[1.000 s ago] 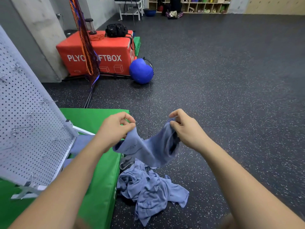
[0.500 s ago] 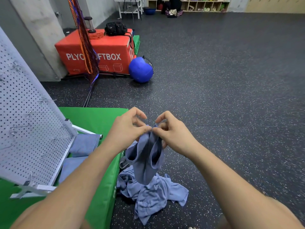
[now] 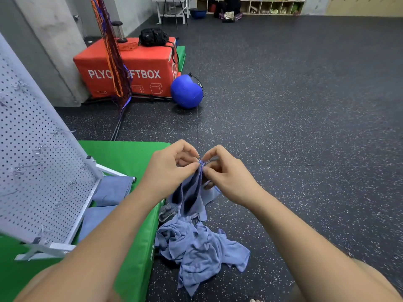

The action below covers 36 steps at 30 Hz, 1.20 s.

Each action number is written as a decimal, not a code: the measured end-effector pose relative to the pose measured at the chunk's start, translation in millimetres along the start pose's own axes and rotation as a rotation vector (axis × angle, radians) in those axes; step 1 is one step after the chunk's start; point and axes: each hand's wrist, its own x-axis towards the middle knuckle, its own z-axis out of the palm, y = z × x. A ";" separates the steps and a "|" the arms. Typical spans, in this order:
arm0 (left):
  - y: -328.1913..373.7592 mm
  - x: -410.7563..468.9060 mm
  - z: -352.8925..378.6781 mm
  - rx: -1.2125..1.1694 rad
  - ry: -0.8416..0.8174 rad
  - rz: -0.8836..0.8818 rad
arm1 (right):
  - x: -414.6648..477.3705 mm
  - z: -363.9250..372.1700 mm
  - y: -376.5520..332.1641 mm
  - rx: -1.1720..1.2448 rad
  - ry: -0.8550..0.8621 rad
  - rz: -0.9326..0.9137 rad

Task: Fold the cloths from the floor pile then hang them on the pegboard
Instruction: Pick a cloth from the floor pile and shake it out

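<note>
A blue-grey cloth (image 3: 192,197) hangs folded in half in front of me. My left hand (image 3: 168,168) and my right hand (image 3: 226,175) pinch its top corners together, fingertips almost touching. Below it on the dark floor lies a crumpled pile of the same blue-grey cloths (image 3: 200,251). The white pegboard (image 3: 37,166) with metal hooks leans at the left on a green mat (image 3: 130,158). Two folded blue cloths (image 3: 111,190) lie on the mat at the pegboard's foot.
A red soft plyo box (image 3: 130,68) with a black bag on it stands at the back left, a blue ball (image 3: 186,91) beside it. A hanging orange and purple net (image 3: 113,57) crosses in front of the box. Dark speckled floor spreads to the right.
My hands have come together, bringing the cloth's two held corners to meet, so the cloth now hangs doubled instead of spread between them.
</note>
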 end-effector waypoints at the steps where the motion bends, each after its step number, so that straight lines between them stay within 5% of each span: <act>1: -1.2 0.9 0.0 -0.015 0.012 0.007 | -0.2 0.1 -0.3 0.003 0.022 -0.019; 6: 0.0 1.7 1.5 -0.074 0.062 0.035 | -0.4 -0.5 1.0 -0.110 0.090 -0.168; 20: 11.4 -3.2 -0.7 -0.092 0.000 0.117 | 7.4 -8.8 9.8 -0.195 0.115 -0.214; 26: 7.9 -7.0 -1.7 0.224 0.008 0.238 | 14.5 -20.5 5.8 -0.159 0.239 -0.196; 36: 0.9 -8.4 10.8 0.367 -0.046 0.282 | 7.7 -28.6 -2.3 -0.136 0.276 -0.231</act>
